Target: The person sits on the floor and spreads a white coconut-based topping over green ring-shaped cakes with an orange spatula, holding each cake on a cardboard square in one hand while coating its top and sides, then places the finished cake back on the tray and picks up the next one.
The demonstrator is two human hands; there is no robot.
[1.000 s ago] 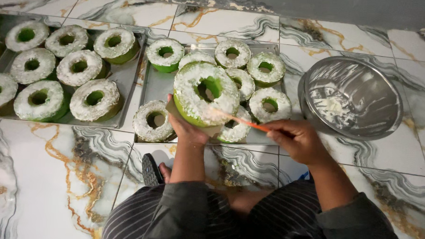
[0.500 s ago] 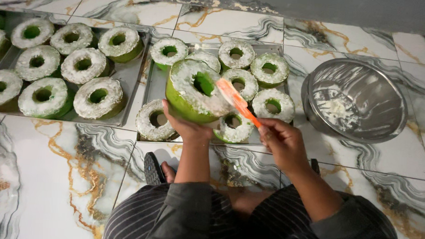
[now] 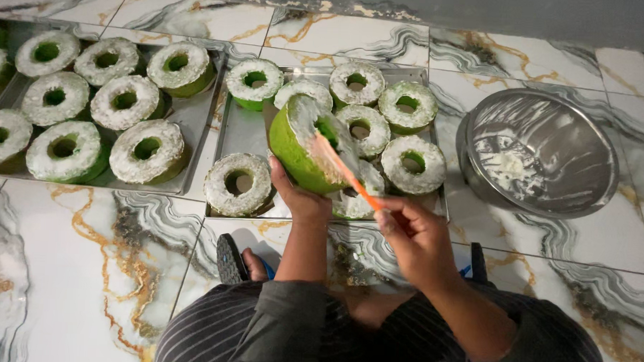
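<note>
Marbled floor tiles (image 3: 83,280) carry two trays; left hand (image 3: 300,198) grips a tilted green cake (image 3: 298,148), right hand (image 3: 416,238) pinches an orange spatula (image 3: 344,171); leftmost cakes are cut off.

Dark grey sleeves pushed up past elbows, forearms bare. Dark garment with thin pale stripes over lap. Left hand (image 3: 301,199), right hand (image 3: 414,235) bare, ungloved. Dark sandal (image 3: 231,259) on foot.

- The floor (image 3: 83,280) is made of big shiny tiles, white with grey and gold swirls.
- Thin dark lines run between the tiles.
- A plain grey wall (image 3: 485,12) runs along the top.
- The light is soft and even.
</note>
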